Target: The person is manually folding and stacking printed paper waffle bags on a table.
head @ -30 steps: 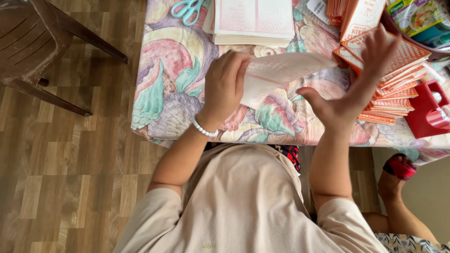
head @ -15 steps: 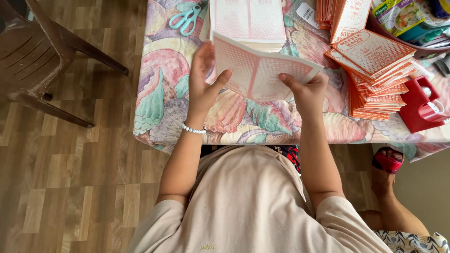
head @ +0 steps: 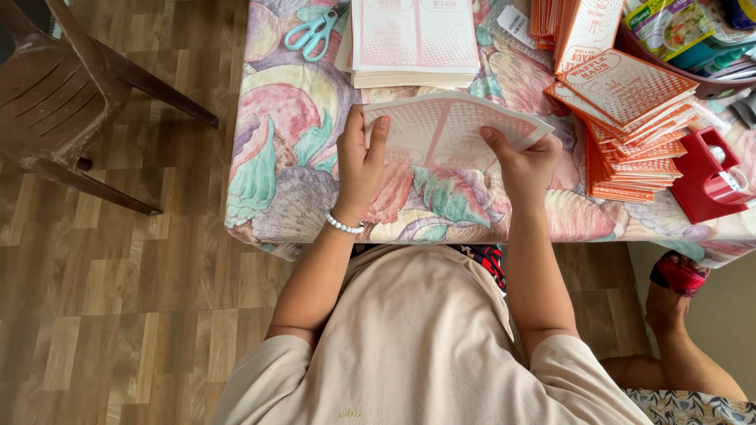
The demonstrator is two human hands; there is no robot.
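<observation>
Both my hands hold one pink-and-white printed paper sheet (head: 445, 130) just above the flowered tablecloth (head: 283, 165). My left hand (head: 361, 161), with a bead bracelet at the wrist, grips the sheet's left edge. Pinching the right edge is my right hand (head: 524, 161). The sheet bows upward between them. Behind it lies a flat stack of the same pink sheets (head: 415, 39). To the right sits a fanned pile of folded orange-and-white paper pieces (head: 630, 118).
Teal scissors (head: 313, 33) lie at the table's back left. A red tape dispenser (head: 713, 185) stands at the right edge, with a basket of packets (head: 685, 31) behind. A brown plastic chair (head: 71, 94) stands on the wooden floor at left. Another person's foot (head: 677, 291) shows at right.
My right hand came off the orange pile and took the sheet's right edge. Both hands raised the sheet, then lowered it flatter and closer to the table.
</observation>
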